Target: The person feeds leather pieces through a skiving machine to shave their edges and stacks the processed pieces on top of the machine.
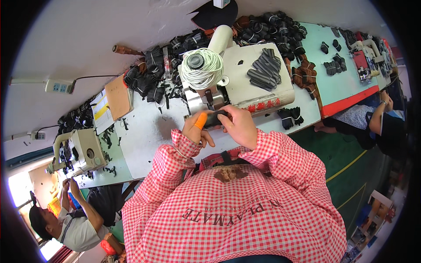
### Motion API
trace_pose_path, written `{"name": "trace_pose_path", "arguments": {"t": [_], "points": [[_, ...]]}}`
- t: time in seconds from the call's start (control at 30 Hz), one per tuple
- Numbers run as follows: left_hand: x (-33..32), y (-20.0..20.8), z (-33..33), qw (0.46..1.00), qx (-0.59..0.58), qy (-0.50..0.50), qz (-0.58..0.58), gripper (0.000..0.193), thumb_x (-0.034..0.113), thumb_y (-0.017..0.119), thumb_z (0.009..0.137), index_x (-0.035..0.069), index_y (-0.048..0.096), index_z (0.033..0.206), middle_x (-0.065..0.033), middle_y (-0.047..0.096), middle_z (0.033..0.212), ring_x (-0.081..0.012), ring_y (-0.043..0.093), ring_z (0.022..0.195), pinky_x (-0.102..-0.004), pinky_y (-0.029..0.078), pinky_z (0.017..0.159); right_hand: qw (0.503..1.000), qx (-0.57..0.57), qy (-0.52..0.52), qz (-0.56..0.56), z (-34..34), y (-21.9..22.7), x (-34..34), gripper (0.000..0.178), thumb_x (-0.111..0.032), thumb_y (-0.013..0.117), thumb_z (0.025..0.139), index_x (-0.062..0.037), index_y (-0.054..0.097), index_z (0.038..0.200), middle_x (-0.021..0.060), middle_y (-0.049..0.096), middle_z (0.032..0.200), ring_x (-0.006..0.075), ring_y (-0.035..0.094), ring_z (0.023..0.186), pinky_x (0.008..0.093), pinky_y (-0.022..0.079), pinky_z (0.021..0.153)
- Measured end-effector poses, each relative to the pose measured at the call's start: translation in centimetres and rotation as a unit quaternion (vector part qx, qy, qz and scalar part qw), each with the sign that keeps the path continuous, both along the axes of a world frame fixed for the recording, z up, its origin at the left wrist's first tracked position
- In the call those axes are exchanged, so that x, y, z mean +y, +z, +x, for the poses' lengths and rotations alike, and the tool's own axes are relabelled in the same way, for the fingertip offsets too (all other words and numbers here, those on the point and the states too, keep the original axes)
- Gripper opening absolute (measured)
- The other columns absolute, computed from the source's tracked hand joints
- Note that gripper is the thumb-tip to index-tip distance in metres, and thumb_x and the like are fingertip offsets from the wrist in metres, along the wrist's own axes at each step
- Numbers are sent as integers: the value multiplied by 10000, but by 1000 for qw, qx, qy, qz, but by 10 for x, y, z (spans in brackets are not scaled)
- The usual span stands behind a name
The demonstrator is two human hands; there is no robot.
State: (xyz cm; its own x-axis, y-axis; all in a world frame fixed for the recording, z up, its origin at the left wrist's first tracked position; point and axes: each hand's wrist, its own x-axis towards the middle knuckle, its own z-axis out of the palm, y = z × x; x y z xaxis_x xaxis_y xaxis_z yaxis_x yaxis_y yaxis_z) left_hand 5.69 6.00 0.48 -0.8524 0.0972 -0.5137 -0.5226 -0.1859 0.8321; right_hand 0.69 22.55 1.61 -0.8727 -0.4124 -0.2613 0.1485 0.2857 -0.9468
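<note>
Both my hands meet at the front of a cream-coloured machine (274,94). My left hand (194,131), with an orange finger cover (200,120) on one finger, grips one end of a small black strip-like piece (213,119). The other end is pinched between the thumb and fingers of my right hand (242,126). What the piece is exactly cannot be made out. Just beyond my hands are the machine's metal working parts (211,100). A coil of pale cord (202,70) sits above them. Dark grey strips (265,70) lie piled on the machine's flat top.
Tied black bundles (258,28) line the back of the table (144,144), with brown bundles (303,74) at the right. A clipboard-like brown board (118,98) leans at the left. Another person (79,223) works at a machine (83,151) on the left; a second person (372,122) sits right.
</note>
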Motion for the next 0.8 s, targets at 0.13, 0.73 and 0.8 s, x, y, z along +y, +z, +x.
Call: {"name": "trace_pose_path", "arguments": {"t": [0.13, 0.73, 0.8], "points": [[-21, 15, -18, 996, -36, -80, -29, 456, 376, 371, 953, 10, 479, 1202, -154, 627, 754, -220, 588, 413, -233, 379, 292, 999, 2, 29, 18, -7, -9, -4, 199, -132, 593, 838, 44, 573, 927, 146, 617, 641, 189, 651, 553, 295, 488, 505], [-48, 11, -51, 984, -119, -81, -108, 296, 181, 398, 938, -47, 554, 1041, -147, 626, 637, -201, 568, 395, -276, 432, 324, 943, 246, 137, 179, -55, -13, 3, 216, -127, 641, 720, 11, 615, 884, 211, 624, 774, 382, 605, 674, 405, 485, 645], [-54, -7, -44, 988, -88, -50, -120, 298, 182, 390, 938, -47, 556, 1035, -148, 622, 631, -190, 556, 383, -265, 421, 319, 953, 215, 157, 146, -59, -7, 13, 202, -99, 627, 721, 0, 610, 896, 206, 622, 790, 363, 608, 655, 386, 483, 628]]}}
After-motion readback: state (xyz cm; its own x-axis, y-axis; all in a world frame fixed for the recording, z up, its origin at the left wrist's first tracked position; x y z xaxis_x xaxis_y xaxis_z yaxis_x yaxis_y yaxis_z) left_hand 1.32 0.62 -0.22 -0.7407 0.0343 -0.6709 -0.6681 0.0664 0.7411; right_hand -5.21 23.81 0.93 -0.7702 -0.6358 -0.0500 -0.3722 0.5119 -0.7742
